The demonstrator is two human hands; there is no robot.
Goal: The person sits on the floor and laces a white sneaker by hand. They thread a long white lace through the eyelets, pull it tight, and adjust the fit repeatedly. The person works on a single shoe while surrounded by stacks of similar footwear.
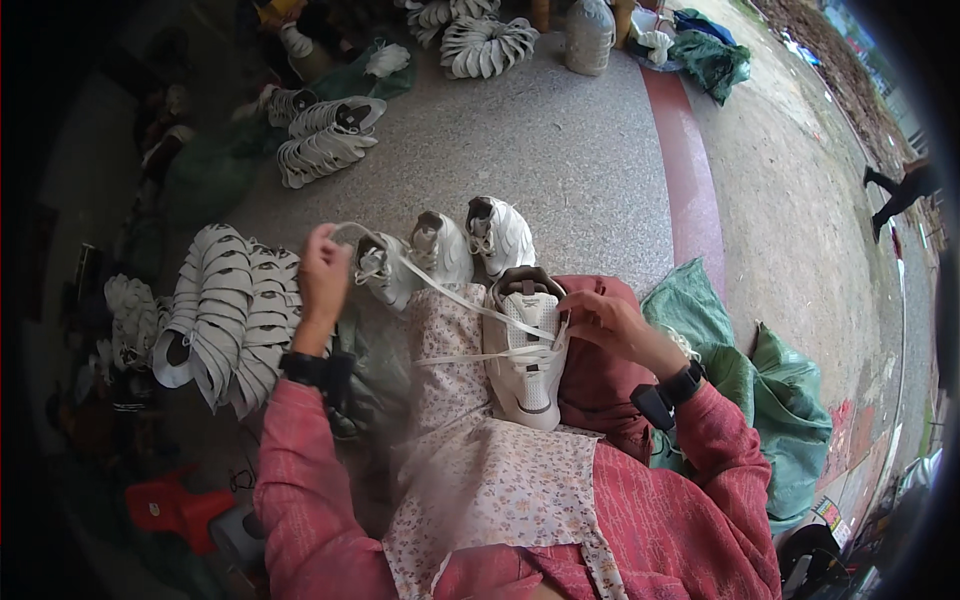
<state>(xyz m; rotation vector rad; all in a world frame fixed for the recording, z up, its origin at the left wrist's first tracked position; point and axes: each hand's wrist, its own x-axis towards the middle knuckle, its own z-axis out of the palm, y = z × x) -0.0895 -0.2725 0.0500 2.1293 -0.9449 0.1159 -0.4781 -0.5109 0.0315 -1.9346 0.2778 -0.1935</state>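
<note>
The left hand (322, 268) is lifting up and left of the white shoe (524, 350) lying on the lap, fingers clenched on a white lace (440, 290). The right hand (603, 318) is resting at the shoe's right edge, fingers pinching the lace there. Right of the shoe, green sacks (770, 400) are lying on the floor, contents hidden.

- Three white shoes (445, 250) stand in a row on the grey floor (570, 150).
- Left of the shoes, a curved stack of white uppers (225, 310).
- Beyond the shoes, smaller upper stacks (325, 140) and a ring of them (487, 45).
- Right of the shoes, green sacks (770, 400).
- Below the big stack, a red stool (170, 505).
</note>
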